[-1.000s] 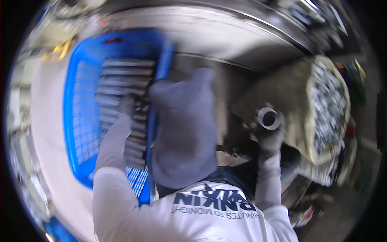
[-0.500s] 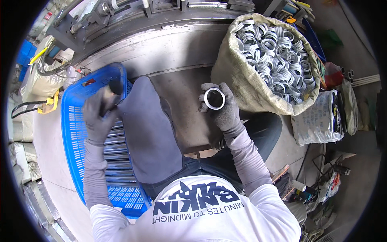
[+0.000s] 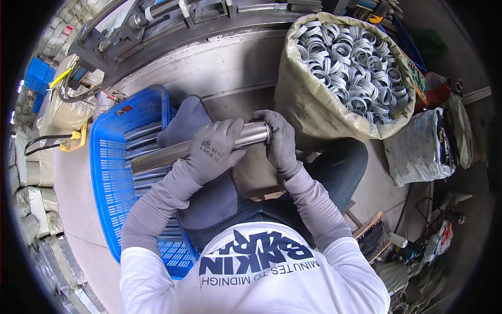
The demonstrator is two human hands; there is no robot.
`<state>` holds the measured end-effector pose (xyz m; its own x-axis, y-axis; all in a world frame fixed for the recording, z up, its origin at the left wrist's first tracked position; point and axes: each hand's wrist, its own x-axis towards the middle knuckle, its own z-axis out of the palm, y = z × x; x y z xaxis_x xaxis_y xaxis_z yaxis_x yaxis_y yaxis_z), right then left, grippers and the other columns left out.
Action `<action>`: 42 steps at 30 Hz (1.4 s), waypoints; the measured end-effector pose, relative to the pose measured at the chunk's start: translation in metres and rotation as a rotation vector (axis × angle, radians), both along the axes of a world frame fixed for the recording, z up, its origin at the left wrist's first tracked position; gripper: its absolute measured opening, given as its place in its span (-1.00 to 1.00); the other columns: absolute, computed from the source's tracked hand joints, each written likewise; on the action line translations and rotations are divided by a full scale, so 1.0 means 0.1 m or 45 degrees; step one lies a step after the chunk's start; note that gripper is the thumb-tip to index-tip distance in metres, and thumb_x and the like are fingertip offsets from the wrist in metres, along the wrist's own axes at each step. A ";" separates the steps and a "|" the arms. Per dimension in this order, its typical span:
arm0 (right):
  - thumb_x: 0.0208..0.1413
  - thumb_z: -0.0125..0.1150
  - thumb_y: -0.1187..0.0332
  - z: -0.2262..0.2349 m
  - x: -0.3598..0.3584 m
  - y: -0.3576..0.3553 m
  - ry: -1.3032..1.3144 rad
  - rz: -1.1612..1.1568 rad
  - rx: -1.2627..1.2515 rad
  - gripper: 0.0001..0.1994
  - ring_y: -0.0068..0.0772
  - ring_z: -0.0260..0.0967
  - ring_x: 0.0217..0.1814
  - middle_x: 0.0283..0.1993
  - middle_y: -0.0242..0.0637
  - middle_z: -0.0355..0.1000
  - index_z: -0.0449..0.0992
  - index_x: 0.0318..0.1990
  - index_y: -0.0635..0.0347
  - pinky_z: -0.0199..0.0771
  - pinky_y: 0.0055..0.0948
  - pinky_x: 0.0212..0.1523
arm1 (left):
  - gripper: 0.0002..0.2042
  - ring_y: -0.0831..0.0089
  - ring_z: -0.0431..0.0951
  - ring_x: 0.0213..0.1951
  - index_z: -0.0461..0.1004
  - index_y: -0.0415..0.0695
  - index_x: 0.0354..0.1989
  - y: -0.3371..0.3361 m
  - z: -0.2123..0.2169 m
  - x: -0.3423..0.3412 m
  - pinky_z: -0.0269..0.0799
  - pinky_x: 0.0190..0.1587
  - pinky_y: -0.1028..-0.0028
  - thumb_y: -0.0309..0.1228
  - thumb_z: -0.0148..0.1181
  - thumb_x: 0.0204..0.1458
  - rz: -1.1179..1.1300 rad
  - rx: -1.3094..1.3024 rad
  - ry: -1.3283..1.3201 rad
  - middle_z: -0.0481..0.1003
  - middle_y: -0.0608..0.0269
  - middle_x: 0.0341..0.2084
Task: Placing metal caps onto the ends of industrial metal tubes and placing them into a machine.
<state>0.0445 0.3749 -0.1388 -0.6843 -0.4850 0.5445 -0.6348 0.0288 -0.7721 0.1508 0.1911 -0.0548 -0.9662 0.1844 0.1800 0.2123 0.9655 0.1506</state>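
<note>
A shiny metal tube [image 3: 157, 158] lies slantwise across my lap, its left end over the blue basket. My left hand [image 3: 215, 144], in a grey glove, is wrapped round its middle. At the tube's right end my right hand [image 3: 280, 141], gloved too, is closed with its fingers over the end. Whether a ring sits under those fingers is hidden. Several similar metal tubes [image 3: 144, 137] lie in the blue plastic basket [image 3: 104, 199] to my left. Ahead on the right, a woven sack [image 3: 295, 97] is filled with white-grey rings [image 3: 361, 78].
A dark grey pad [image 3: 214, 201] covers my left thigh. Machinery [image 3: 151, 26] runs along the far side. Right of the sack stands a full white bag [image 3: 418, 152]. Wrapped bundles [image 3: 39, 204] are stacked at far left, and tools and clutter lie at lower right.
My left hand has come from over the basket to the middle with a metal tube. My right hand, which held a white ring facing up, has turned and closed over the tube's end.
</note>
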 end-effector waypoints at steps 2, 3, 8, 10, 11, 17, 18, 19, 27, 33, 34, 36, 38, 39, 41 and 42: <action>0.13 0.21 0.60 -0.04 -0.01 -0.03 0.065 -0.048 -0.061 -0.64 0.05 0.62 -0.01 0.00 -0.05 0.59 0.44 0.11 0.27 0.64 -0.16 0.04 | -0.33 0.15 0.65 -0.06 0.41 -0.23 0.25 0.01 0.00 -0.01 0.54 0.00 0.21 -0.17 0.46 -0.02 0.003 -0.007 -0.008 0.57 0.07 -0.07; 0.13 0.21 0.60 -0.05 0.00 -0.04 0.060 -0.043 -0.059 -0.64 0.05 0.62 -0.01 0.00 -0.05 0.59 0.44 0.11 0.27 0.64 -0.16 0.04 | -0.32 0.16 0.65 -0.06 0.41 -0.24 0.25 0.01 0.00 -0.01 0.54 0.01 0.22 -0.16 0.47 -0.02 0.002 -0.016 -0.012 0.57 0.07 -0.07; 0.53 -0.19 0.20 -0.04 0.03 -0.09 -0.183 0.000 -0.158 -0.57 -0.05 0.62 -0.04 -0.05 -0.01 0.59 0.60 -0.01 0.33 0.57 -0.27 0.07 | -0.29 0.07 0.63 -0.02 0.39 -0.26 0.32 0.01 0.02 0.02 0.52 0.05 0.14 -0.19 0.46 0.00 -0.001 0.018 -0.064 0.57 0.00 -0.01; 0.52 -0.17 0.19 0.02 0.05 -0.10 -0.316 -0.017 -0.141 -0.57 -0.06 0.61 -0.05 -0.07 -0.02 0.59 0.60 -0.03 0.33 0.57 -0.27 0.06 | -0.29 0.07 0.63 -0.02 0.38 -0.26 0.32 0.01 0.01 0.02 0.52 0.05 0.14 -0.20 0.46 0.00 -0.018 0.027 -0.060 0.57 0.00 -0.01; 0.51 -0.14 0.19 0.05 0.06 -0.11 -0.447 -0.034 -0.128 -0.58 -0.07 0.61 -0.06 -0.09 -0.02 0.59 0.61 -0.06 0.34 0.57 -0.27 0.05 | -0.29 0.07 0.63 -0.02 0.38 -0.27 0.32 0.01 0.01 0.01 0.52 0.06 0.14 -0.21 0.45 0.00 -0.027 0.023 -0.055 0.56 -0.01 -0.01; 0.42 -0.06 0.33 0.04 0.11 -0.24 -0.827 -0.081 -0.064 -0.67 -0.36 0.55 -0.10 -0.14 -0.19 0.57 0.65 -0.17 0.33 0.52 -0.38 0.01 | -0.33 0.08 0.61 -0.02 0.39 -0.26 0.28 -0.04 -0.02 0.01 0.51 0.07 0.16 -0.24 0.45 -0.01 -0.043 0.026 -0.058 0.56 0.01 -0.04; 0.40 -0.01 0.34 -0.03 0.12 -0.25 -0.934 -0.055 -0.154 -0.70 -0.43 0.53 -0.12 -0.15 -0.21 0.56 0.66 -0.14 0.33 0.53 -0.42 -0.03 | -0.36 0.12 0.61 -0.05 0.41 -0.25 0.24 -0.02 -0.02 0.00 0.52 0.07 0.18 -0.24 0.45 -0.01 -0.034 0.005 -0.059 0.56 0.05 -0.08; 0.40 -0.01 0.34 -0.06 0.11 -0.25 -0.922 -0.084 -0.162 -0.70 -0.43 0.53 -0.12 -0.15 -0.21 0.56 0.66 -0.14 0.33 0.53 -0.42 -0.03 | -0.36 0.12 0.61 -0.05 0.41 -0.25 0.24 0.04 0.06 -0.01 0.52 0.07 0.18 -0.24 0.45 -0.01 -0.063 0.007 -0.049 0.56 0.05 -0.08; 0.08 0.41 0.51 0.24 -0.17 0.25 -0.255 -0.300 -0.125 -0.64 -0.22 0.63 0.03 0.01 -0.11 0.63 0.59 0.07 0.30 0.61 -0.37 0.05 | -0.59 0.20 0.58 0.10 0.46 -0.28 0.12 -0.22 0.03 0.57 0.52 0.10 0.26 -0.15 0.22 0.35 0.361 1.347 0.084 0.57 0.07 -0.03; 0.22 0.40 0.46 0.78 -0.15 0.24 -0.743 0.045 -0.283 -0.61 -0.32 0.60 0.02 0.02 -0.17 0.62 0.55 0.18 0.29 0.60 -0.38 0.08 | -0.35 0.06 0.40 0.40 0.21 -0.32 0.51 -0.32 0.74 -0.07 0.22 0.51 0.09 -0.01 -0.14 0.51 0.236 2.243 0.797 0.40 -0.12 0.38; 0.25 0.39 0.42 0.90 -0.22 0.35 -0.520 -0.183 -0.247 -0.62 -0.32 0.60 0.01 0.01 -0.17 0.62 0.55 0.19 0.29 0.59 -0.38 0.08 | -0.39 0.05 0.43 0.38 0.21 -0.36 0.50 -0.33 0.96 -0.09 0.27 0.49 0.10 -0.11 -0.07 0.49 0.247 2.320 0.766 0.40 -0.18 0.36; 0.28 0.38 0.35 1.07 -0.55 0.74 -0.011 -0.598 -0.063 -0.64 -0.27 0.61 0.00 0.02 -0.13 0.64 0.58 0.17 0.29 0.59 -0.34 0.08 | -0.47 0.07 0.59 0.18 0.31 -0.42 0.40 -0.51 1.22 -0.03 0.48 0.30 0.17 -0.28 0.09 0.40 0.283 1.954 0.844 0.52 -0.20 0.20; 0.27 0.40 0.23 1.16 -0.94 1.32 0.271 -0.925 0.334 -0.62 -0.13 0.64 0.00 0.03 -0.03 0.65 0.63 0.12 0.29 0.60 -0.25 0.08 | -0.47 0.25 0.63 0.02 0.39 -0.38 0.32 -0.73 1.31 0.08 0.56 0.11 0.25 -0.37 0.30 0.23 0.320 1.513 0.626 0.60 -0.01 0.03; 0.25 0.41 0.15 1.22 -1.04 1.54 0.271 -1.054 0.585 -0.59 -0.03 0.65 0.01 0.04 0.03 0.65 0.65 0.09 0.28 0.60 -0.19 0.08 | -0.47 0.25 0.63 0.02 0.39 -0.38 0.32 -0.71 1.26 0.11 0.56 0.11 0.25 -0.37 0.30 0.23 0.316 1.519 0.627 0.60 -0.01 0.03; 0.23 0.41 0.08 1.18 -1.19 1.79 0.157 -1.076 0.852 -0.56 0.03 0.64 0.01 0.02 0.06 0.65 0.67 0.07 0.26 0.59 -0.13 0.08 | -0.45 0.24 0.63 -0.11 0.44 -0.30 0.25 -0.57 1.07 0.13 0.58 -0.02 0.24 -0.36 0.41 0.10 0.596 0.771 0.101 0.60 0.08 -0.13; 0.21 0.40 0.01 1.14 -1.24 1.84 0.033 -1.086 1.116 -0.52 0.10 0.64 0.02 -0.01 0.09 0.65 0.68 0.06 0.23 0.59 -0.07 0.09 | -0.44 0.17 0.63 -0.13 0.45 -0.27 0.21 -0.46 0.93 0.12 0.56 -0.04 0.20 -0.37 0.44 0.02 0.418 0.524 0.141 0.59 0.06 -0.17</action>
<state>-0.0797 0.5591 -0.0249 -0.9560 -0.0955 0.2774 -0.1729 0.9473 -0.2698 0.1624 0.1455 0.0381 -0.9324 -0.2313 0.2777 -0.0546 0.8496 0.5245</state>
